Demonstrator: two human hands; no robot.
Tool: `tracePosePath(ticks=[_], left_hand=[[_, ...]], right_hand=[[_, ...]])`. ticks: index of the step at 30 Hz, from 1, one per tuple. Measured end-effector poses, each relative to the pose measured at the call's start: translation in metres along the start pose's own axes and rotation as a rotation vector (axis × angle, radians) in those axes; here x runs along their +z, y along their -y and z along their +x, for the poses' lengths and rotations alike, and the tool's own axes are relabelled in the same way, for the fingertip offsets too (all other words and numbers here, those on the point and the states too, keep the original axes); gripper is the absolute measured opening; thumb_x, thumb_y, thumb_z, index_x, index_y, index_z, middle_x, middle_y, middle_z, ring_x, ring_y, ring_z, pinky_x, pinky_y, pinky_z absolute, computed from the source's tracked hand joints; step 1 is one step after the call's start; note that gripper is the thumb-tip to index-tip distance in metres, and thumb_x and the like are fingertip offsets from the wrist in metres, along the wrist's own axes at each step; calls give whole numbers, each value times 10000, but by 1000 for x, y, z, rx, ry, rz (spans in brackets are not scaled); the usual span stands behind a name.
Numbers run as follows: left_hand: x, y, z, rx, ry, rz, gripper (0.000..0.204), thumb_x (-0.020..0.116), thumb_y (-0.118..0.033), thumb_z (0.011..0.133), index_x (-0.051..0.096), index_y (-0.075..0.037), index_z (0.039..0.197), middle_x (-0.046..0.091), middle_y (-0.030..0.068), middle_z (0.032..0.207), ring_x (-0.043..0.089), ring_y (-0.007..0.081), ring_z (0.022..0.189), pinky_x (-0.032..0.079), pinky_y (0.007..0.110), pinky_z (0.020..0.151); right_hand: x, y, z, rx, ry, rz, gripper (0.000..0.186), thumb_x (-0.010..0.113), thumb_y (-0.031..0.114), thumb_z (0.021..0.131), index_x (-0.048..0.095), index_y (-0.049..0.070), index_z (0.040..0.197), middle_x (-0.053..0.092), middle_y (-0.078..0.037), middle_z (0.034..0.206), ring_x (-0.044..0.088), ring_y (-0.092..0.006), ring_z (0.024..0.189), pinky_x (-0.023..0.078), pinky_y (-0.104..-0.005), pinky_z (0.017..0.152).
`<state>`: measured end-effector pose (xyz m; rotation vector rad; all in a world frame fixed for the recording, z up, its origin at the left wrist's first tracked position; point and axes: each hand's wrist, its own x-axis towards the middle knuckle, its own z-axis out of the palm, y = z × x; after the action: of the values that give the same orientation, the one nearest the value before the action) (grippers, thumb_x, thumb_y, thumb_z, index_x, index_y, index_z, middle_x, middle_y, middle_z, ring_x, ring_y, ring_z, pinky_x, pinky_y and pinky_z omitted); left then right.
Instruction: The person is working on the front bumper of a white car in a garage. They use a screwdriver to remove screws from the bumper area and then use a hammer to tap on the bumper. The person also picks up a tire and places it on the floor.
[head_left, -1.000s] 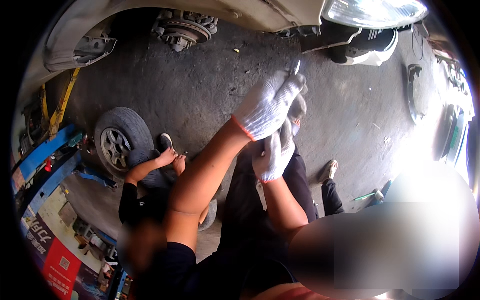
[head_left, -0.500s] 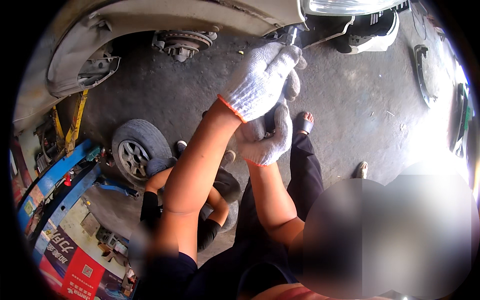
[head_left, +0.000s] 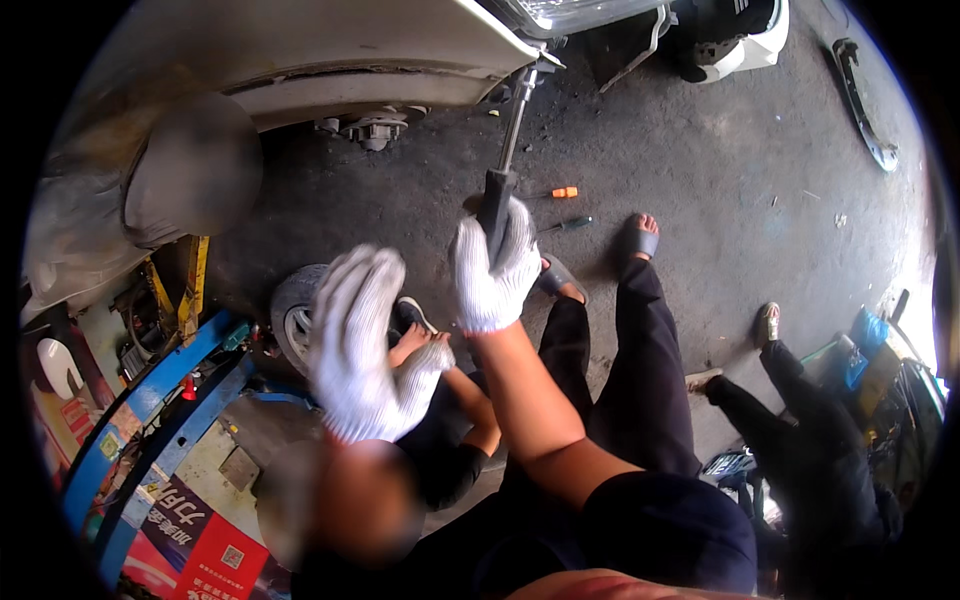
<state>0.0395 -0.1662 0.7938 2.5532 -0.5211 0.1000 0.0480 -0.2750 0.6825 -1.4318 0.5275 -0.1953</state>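
Note:
My right hand [head_left: 497, 275], in a white knit glove, is closed around the black handle of a ratchet wrench [head_left: 513, 130]. The wrench's shiny shaft runs up to the corner of the light-coloured car fender [head_left: 400, 45], just below the headlight [head_left: 580, 12]. Its far end meets a fitting there, too small to make out. Off to the left and lower, my left hand [head_left: 360, 345] is held up in a matching glove, fingers stretched and thumb apart, holding nothing. On the floor beyond my right hand lie an orange-handled screwdriver [head_left: 564, 192] and a green-handled one [head_left: 574, 224].
A person in black [head_left: 455, 470] crouches below my left arm, beside a loose wheel [head_left: 297, 318]. At the right stands another person in dark clothes [head_left: 810, 430]. A blue metal frame [head_left: 150, 400] fills the left side. A curved dark bar [head_left: 863, 110] lies far right.
My left hand has let go near the fender corner and drawn back down and left, opening. My right hand keeps the ratchet handle, which now shows plainly. The view has shifted.

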Motion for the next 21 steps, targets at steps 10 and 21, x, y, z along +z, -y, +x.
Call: tracePosePath(ticks=[10, 21], left_hand=[[125, -13, -25, -622, -546, -859, 672, 397, -560, 979, 478, 30, 1291, 584, 216, 1220, 553, 358, 1153, 377, 514, 1042], [136, -66, 2, -779, -426, -2569, 558, 520, -645, 908, 538, -105, 1046, 326, -66, 635, 324, 68, 429, 378, 265, 436]], right_hand=[[-37, 21, 15, 494, 375, 553, 428, 453, 462, 1011, 582, 58, 959, 587, -67, 654, 541, -160, 576, 426, -273, 550], [-57, 46, 104, 273, 945, 204, 409, 667, 292, 917, 573, -26, 1157, 686, -154, 1018, 651, -210, 998, 493, -346, 912]])
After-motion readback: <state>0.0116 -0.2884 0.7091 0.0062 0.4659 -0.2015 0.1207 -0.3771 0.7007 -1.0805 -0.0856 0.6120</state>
